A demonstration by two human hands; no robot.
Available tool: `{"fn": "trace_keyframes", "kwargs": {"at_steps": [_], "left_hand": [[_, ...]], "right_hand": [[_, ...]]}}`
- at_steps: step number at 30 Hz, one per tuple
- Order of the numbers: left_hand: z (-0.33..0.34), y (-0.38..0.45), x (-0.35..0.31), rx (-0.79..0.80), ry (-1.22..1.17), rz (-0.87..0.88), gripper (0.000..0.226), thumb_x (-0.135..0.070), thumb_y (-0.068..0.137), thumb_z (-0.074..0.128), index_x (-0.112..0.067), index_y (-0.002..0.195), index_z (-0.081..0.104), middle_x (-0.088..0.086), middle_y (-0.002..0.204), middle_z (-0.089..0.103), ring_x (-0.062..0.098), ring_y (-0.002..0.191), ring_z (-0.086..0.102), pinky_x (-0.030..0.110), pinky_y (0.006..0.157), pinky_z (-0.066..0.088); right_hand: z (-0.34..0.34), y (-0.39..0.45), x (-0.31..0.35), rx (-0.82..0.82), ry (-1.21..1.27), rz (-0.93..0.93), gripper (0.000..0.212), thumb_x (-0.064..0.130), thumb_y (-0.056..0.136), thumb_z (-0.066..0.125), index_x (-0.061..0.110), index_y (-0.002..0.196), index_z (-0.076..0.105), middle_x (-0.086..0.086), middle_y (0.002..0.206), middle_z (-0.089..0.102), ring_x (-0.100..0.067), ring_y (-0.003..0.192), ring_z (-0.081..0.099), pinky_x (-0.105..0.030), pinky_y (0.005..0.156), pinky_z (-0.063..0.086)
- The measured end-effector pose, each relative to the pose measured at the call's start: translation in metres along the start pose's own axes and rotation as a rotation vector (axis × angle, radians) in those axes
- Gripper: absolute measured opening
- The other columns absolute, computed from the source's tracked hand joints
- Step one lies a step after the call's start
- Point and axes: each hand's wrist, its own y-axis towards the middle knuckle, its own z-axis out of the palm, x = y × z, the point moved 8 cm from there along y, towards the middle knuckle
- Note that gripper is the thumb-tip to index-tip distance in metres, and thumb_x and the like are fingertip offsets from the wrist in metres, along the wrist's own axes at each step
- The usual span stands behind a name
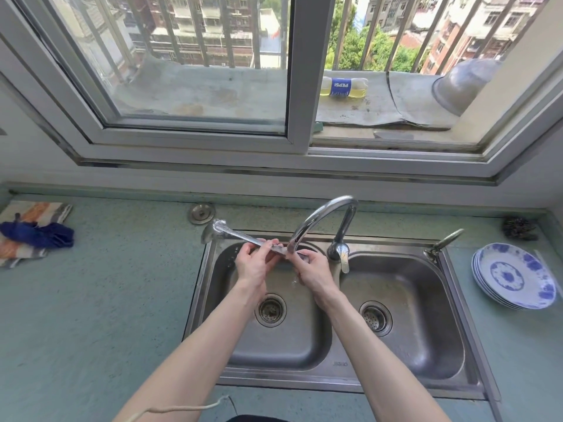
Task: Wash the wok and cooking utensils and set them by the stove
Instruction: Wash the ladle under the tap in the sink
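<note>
Both hands — left hand point(254, 263), right hand point(310, 269) — pinch the ladle point(243, 237) under the tap point(323, 220); wet metal, seemingly soapy, could slip into the sink point(304, 354).

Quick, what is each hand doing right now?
Left hand: pinching the handle of the metal ladle.
Right hand: gripping the ladle's handle end under the tap.
</note>
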Motion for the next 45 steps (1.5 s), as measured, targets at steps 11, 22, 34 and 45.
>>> {"fn": "trace_keyframes", "kwargs": {"at_steps": [11,22,34,45], "left_hand": [[0.001,-0.001,0.019,0.021,0.045,-0.085,0.017,-0.002,0.095,0.064,-0.001,0.111,0.058,0.025,0.113,0.071,0.027,0.087,0.073,0.034,0.078,0.063],[-0.004,0.003,0.017,-0.001,0.076,-0.086,0.012,-0.004,0.098,0.061,-0.001,0.11,0.059,0.023,0.109,0.073,0.031,0.09,0.074,0.036,0.072,0.063],[0.005,0.003,0.023,-0.049,0.027,-0.095,0.007,-0.003,0.098,0.062,-0.004,0.102,0.056,0.023,0.106,0.071,0.03,0.089,0.072,0.03,0.064,0.062],[0.004,0.008,0.021,-0.055,-0.05,-0.097,0.007,0.0,0.099,0.059,-0.003,0.102,0.054,0.022,0.103,0.071,0.021,0.076,0.076,0.031,0.063,0.062]], "right_hand": [[-0.012,-0.009,-0.009,0.051,-0.036,0.098,0.06,0.05,0.105,0.051,0.001,0.08,0.076,-0.009,0.054,0.062,-0.013,0.039,0.036,-0.021,0.04,0.029],[-0.011,-0.008,0.001,0.165,-0.224,-0.083,0.038,0.038,0.104,0.06,0.01,0.082,0.074,-0.015,0.062,0.069,-0.014,0.045,0.045,-0.022,0.046,0.038],[-0.021,-0.003,0.002,0.099,-0.233,-0.102,0.04,0.034,0.107,0.053,0.008,0.082,0.069,-0.009,0.061,0.069,-0.013,0.043,0.048,-0.021,0.044,0.039],[-0.011,0.005,-0.007,0.087,-0.192,-0.08,0.033,0.033,0.105,0.057,0.007,0.092,0.074,-0.001,0.058,0.063,-0.013,0.046,0.047,-0.026,0.047,0.038]]}}
